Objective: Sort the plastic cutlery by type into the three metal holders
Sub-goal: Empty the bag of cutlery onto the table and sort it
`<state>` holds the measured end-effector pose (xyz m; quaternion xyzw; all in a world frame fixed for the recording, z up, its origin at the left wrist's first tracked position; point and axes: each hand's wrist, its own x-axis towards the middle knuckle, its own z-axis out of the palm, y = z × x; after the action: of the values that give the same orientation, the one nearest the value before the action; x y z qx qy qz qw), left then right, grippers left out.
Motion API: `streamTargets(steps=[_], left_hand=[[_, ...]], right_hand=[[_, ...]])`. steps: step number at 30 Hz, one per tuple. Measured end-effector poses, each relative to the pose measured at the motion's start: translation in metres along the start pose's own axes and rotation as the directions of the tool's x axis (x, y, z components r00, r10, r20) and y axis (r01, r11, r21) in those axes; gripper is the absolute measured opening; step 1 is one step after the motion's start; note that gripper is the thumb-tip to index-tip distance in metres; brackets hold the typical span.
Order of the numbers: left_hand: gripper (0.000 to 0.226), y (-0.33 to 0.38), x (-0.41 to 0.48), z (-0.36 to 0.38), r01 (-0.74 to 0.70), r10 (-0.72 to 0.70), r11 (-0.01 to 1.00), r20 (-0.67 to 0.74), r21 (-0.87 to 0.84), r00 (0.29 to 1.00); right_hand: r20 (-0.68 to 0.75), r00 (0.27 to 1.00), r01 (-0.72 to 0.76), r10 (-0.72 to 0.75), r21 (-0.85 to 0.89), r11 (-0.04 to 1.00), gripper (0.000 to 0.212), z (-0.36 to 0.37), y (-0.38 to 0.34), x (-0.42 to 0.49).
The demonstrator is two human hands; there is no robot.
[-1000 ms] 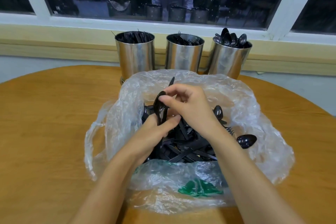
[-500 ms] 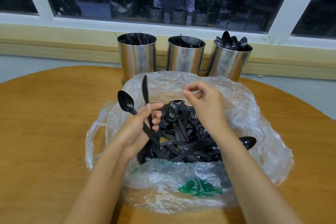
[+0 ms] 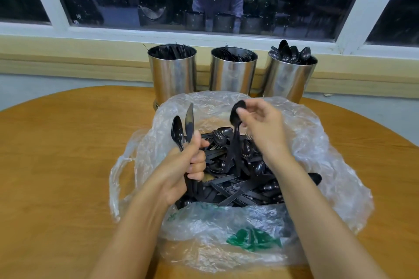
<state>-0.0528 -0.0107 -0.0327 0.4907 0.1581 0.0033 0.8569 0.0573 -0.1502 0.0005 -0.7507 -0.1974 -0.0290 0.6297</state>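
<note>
A clear plastic bag (image 3: 317,149) lies open on the round wooden table, full of black plastic cutlery (image 3: 244,183). My left hand (image 3: 186,165) grips a black spoon (image 3: 177,131) and a black knife (image 3: 189,120), both pointing up. My right hand (image 3: 263,127) pinches the bowl of another black spoon (image 3: 235,113), its handle hanging down into the pile. Behind the bag stand three metal holders: the left one (image 3: 172,75) with knives, the middle one (image 3: 232,75) with forks, the right one (image 3: 289,79) with spoons.
The wooden table (image 3: 63,154) spreads to the left and right of the bag. A window sill (image 3: 90,56) and dark window run behind the holders. A spoon's bowl (image 3: 316,178) pokes over the bag's right side.
My right hand went from empty to pinching a spoon by its bowl and lifting it from the pile. My left hand still holds the spoon and knife, now more upright.
</note>
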Motion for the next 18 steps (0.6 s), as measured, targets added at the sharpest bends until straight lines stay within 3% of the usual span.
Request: streamTargets(steps=[3, 6, 7, 9, 12, 18], left_hand=[[0.066, 0.001, -0.002, 0.002, -0.028, 0.028, 0.998, 0.007, 0.053, 1.000], [0.084, -0.001, -0.002, 0.002, -0.020, 0.015, 0.999, 0.096, 0.043, 0.995], [0.081, -0.002, -0.002, 0.003, -0.018, 0.009, 0.998, 0.136, 0.067, 0.991], [0.055, -0.006, -0.004, 0.006, -0.044, 0.012, 0.986, 0.195, 0.161, 0.981], [0.024, -0.010, -0.004, 0.012, -0.065, 0.032, 0.970, 0.142, 0.234, 0.989], [0.017, -0.011, -0.004, 0.015, -0.023, -0.032, 0.924, 0.138, 0.383, 0.990]], right_hand=[[0.014, 1.000, 0.000, -0.003, 0.248, 0.969, 0.013, -0.013, -0.019, -0.002], [0.263, 0.965, -0.091, 0.007, 0.307, 0.947, 0.011, -0.007, -0.028, -0.011], [0.332, 0.943, -0.105, 0.007, 0.276, 0.955, 0.011, 0.000, -0.028, -0.015], [0.412, 0.911, -0.101, -0.004, 0.233, 0.967, 0.014, 0.013, -0.026, -0.021], [0.433, 0.901, -0.044, -0.024, 0.146, 0.988, 0.021, 0.023, -0.020, -0.024], [0.443, 0.876, 0.262, -0.190, -0.107, 0.959, 0.037, 0.012, -0.020, -0.020]])
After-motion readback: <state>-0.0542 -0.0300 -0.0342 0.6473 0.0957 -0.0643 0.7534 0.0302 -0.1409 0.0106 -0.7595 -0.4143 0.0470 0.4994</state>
